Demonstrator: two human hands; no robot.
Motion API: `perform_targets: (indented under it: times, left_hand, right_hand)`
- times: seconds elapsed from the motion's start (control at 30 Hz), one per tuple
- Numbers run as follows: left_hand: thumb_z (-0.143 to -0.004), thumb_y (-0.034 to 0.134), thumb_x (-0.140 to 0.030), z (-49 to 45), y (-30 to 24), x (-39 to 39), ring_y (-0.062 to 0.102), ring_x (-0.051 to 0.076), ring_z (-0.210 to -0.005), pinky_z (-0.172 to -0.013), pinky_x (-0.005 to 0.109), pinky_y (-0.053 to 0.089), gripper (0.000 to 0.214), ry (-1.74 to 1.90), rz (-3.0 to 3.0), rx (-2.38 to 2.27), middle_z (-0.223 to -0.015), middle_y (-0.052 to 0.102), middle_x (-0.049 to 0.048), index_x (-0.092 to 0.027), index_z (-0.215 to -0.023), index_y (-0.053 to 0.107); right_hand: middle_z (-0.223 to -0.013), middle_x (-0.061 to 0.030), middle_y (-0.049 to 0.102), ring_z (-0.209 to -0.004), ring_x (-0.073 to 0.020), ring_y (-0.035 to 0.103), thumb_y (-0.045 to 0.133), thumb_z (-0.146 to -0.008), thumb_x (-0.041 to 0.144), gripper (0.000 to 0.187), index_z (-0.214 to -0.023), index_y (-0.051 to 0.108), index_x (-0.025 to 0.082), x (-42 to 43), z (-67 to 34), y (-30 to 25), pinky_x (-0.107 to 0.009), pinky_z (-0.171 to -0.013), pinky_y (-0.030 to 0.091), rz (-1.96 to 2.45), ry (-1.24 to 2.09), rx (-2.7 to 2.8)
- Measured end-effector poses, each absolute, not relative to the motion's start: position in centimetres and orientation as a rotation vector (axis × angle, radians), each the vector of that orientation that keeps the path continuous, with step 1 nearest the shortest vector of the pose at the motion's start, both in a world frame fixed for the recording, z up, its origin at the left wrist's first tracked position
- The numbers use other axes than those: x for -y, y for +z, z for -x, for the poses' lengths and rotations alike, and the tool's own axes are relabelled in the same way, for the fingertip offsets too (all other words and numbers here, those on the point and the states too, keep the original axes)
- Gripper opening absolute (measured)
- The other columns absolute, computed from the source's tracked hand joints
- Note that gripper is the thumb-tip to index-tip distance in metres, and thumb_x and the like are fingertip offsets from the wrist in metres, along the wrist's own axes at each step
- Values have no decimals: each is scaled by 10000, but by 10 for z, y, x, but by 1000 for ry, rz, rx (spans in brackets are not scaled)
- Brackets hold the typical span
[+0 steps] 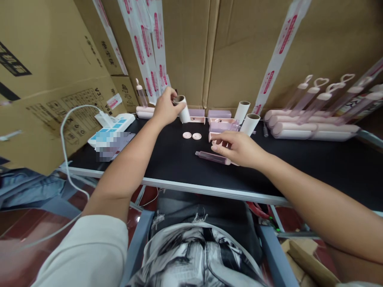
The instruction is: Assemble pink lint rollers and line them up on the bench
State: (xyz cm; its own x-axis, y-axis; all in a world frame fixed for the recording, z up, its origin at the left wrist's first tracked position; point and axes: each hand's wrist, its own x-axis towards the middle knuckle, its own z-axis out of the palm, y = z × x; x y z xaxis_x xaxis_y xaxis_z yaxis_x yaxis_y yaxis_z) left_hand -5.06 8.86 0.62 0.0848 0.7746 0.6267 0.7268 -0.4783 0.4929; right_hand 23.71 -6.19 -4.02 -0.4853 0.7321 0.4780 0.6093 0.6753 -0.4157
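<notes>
My left hand point(168, 108) is closed around the upper rim of a white cardboard tube point(184, 114), which stands on the black table near the back. Lower and to the right, my right hand point(239, 149) has its fingers curled together over some pale pink plastic pieces; what sits between the fingertips is mostly hidden. Just below it lies a clear purplish tube with a pink end point(213, 157). Two round pink discs point(192, 136) rest side by side between my hands. Beyond the right hand stand two more white cardboard tubes point(250, 124).
Pink cylinders point(311, 131) with clear heart-looped tubes lie stacked at the right. Purple and pink cases point(220, 114) line the back against the cardboard wall point(245, 52). A white power strip point(115, 127) with a cable is at the left. The table's metal edge point(194, 187) runs along the front.
</notes>
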Motion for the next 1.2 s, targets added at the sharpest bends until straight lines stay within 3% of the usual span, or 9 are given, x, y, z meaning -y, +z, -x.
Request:
perform_targets:
  times: [0.2,0.43,0.53,0.63,0.7,0.83,0.93,1.03,1.2]
  left_hand:
    - [-810,839,-241,19,-8,-60,636,169,-860,-841,349,529,400,1145,-2357,-1222,-1011,677,24,-210,-1142,620]
    - [-791,852,-238,12,-13,-56,635,149,-810,-831,352,547,418,1149,-2370,-1183,-993,686,11,-209,-1133,612]
    - [-866,823,-276,9,-9,-56,689,173,-861,-837,367,601,392,1298,-2159,-1088,-1029,695,31,-217,-1166,578]
    - [-994,736,-389,2,-5,-47,746,202,-904,-817,395,651,375,1278,-1911,-889,-1068,705,47,-243,-1262,517]
    - [-1019,723,-509,-1,-3,-37,775,222,-968,-855,425,672,453,1197,-1854,-745,-1133,714,57,-264,-1318,488]
    - [-921,753,-761,0,-3,-27,773,269,-1166,-986,452,654,742,1069,-1904,-530,-1300,723,88,-282,-1420,484]
    - [-978,535,-869,8,-7,-38,744,307,-1263,-1070,470,601,789,910,-2076,-554,-1341,750,130,-228,-1437,573]
    - [-1039,539,-714,15,-15,-50,707,340,-1328,-1180,496,508,637,574,-2496,-852,-1381,772,151,-177,-1328,724]
    - [-1015,643,-428,13,-27,-54,723,311,-1311,-1248,511,427,498,82,-2788,-1231,-1333,827,98,-251,-1474,718]
  right_hand:
    - [-965,-99,842,-777,-240,742,713,-1017,408,301,-1168,849,186,63,-237,-37,-383,-780,571,1040,252,2169]
    - [-953,-88,842,-769,-236,739,724,-1007,419,283,-1135,849,200,65,-236,-37,-391,-783,583,1037,282,2143]
    - [-1002,-86,839,-756,-233,735,745,-991,454,390,-1282,804,201,62,-237,-41,-406,-781,600,1082,325,2040]
    - [-1247,-123,811,-798,-248,759,820,-925,527,716,-1545,639,218,59,-238,-43,-424,-757,631,1105,373,1865]
    - [-1356,-140,774,-879,-280,780,861,-879,581,831,-1586,590,236,58,-237,-43,-434,-758,648,1075,378,1802]
    - [-1288,-121,793,-1039,-333,773,810,-908,645,644,-1391,714,229,63,-234,-39,-476,-861,661,989,249,1716]
    - [-1252,-113,800,-1049,-333,762,776,-924,660,600,-1341,731,230,64,-234,-36,-494,-886,660,963,191,1626]
    - [-1207,-114,797,-984,-326,760,775,-920,659,606,-1351,723,236,61,-237,-36,-487,-807,664,950,228,1584]
    - [-1204,-110,792,-998,-332,766,778,-916,650,582,-1326,730,240,61,-238,-35,-471,-785,669,959,289,1586]
